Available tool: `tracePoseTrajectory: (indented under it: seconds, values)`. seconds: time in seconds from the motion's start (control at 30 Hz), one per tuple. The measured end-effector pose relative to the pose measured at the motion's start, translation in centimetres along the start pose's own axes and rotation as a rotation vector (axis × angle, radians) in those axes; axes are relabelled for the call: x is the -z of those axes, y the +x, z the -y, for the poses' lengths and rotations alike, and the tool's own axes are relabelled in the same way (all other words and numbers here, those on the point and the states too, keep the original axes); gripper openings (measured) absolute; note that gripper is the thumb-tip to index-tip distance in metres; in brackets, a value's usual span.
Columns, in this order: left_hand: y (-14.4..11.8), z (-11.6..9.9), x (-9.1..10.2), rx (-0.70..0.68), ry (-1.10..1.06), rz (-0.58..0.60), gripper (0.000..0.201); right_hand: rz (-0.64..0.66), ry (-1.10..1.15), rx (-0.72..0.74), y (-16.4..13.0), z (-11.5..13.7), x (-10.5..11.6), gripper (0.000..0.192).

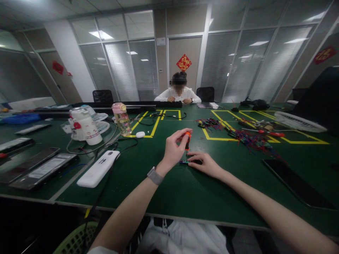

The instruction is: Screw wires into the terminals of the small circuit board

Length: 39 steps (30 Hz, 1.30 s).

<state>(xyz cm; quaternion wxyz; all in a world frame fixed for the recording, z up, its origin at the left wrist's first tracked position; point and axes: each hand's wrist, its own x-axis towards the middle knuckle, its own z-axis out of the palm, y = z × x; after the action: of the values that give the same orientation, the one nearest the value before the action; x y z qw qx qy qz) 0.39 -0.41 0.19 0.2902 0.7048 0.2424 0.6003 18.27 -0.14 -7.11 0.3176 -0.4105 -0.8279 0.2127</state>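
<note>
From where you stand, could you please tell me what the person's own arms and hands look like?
Both forearms are bare, with no gloves or rings visible. The left hand has a watch on its wrist, with a grey band and a squarish face. The right hand and its wrist wear nothing. A white sleeve edge shows at the bottom left.

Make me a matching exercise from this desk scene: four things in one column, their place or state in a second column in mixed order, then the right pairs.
Things:
1. left hand
2. right hand
3. pink bottle
4. white box

Places or states:
A. lies flat on the green table, left of the person's arms
B. raised, pinching an orange tool upright
C. stands upright, beside the white jug
D. rests on the table, pressing down a small dark part

Pairs: 1-B, 2-D, 3-C, 4-A
</note>
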Motion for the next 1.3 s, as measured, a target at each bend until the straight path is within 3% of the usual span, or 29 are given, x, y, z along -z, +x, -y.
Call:
tracePoseTrajectory:
  seconds: [0.27, 0.43, 0.6, 0.8, 1.03, 1.3]
  values:
    - [0.19, -0.02, 0.14, -0.082, 0.194, -0.108, 0.01, -0.01, 0.015, -0.009, 0.02, 0.01, -0.07, 0.018]
    - [0.33, 0.18, 0.33, -0.073, 0.211, -0.104, 0.013, 0.009, -0.007, -0.006, 0.05, -0.1, -0.01, 0.02]
    - [0.4, 0.36, 0.32, 0.006, 0.038, -0.026, 0.023, 0.006, -0.016, -0.002, 0.05, -0.16, -0.01, 0.02]
    - [0.59, 0.52, 0.07, 0.091, -0.163, -0.044, 0.022, -0.012, 0.001, 0.006, 0.05, -0.08, -0.05, 0.019]
    - [0.6, 0.63, 0.34, 0.027, 0.055, -0.109, 0.014, -0.01, 0.006, -0.002, 0.04, -0.08, -0.08, 0.018]
    - [0.31, 0.41, -0.05, 0.031, -0.101, 0.038, 0.027, -0.008, -0.007, 0.001, 0.06, -0.15, -0.08, 0.019]
